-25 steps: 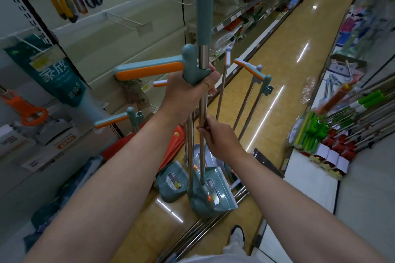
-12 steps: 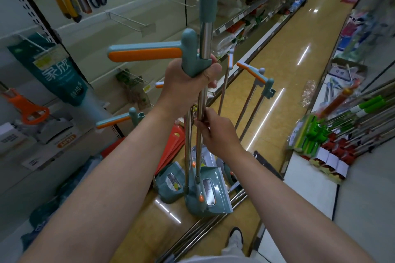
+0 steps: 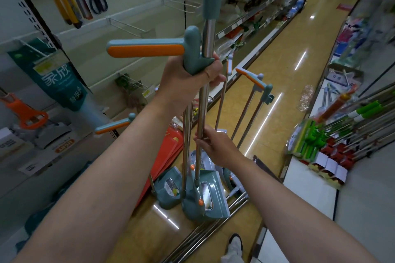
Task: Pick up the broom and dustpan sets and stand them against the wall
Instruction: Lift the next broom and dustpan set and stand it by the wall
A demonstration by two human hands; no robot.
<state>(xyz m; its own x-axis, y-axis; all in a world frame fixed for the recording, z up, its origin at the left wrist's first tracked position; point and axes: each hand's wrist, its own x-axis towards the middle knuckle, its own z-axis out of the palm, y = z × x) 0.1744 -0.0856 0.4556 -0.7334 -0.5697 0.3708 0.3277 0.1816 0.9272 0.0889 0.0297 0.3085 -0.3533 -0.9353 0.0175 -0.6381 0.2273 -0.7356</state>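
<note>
Holding a broom and dustpan set (image 3: 208, 38) upright in a shop aisle, apart from the wall shelving (image 3: 139, 13) on the left. Gripping it high up with the left hand (image 3: 188, 83), fingers curled round the teal joint where the orange-and-teal handle (image 3: 145, 50) sticks out sideways. Gripping lower down with the right hand (image 3: 218, 147), fingers closed round the two thin steel shafts (image 3: 199, 117). Down below, the teal dustpan (image 3: 205, 200) of the held set low over the tan floor (image 3: 288, 70); cannot tell whether touching it. Just beside it, a second teal dustpan (image 3: 168, 188); behind, further sets (image 3: 254, 79) standing near the shelf base. Loose steel poles (image 3: 213, 226) lying on the floor by a shoe (image 3: 235, 243).
</note>
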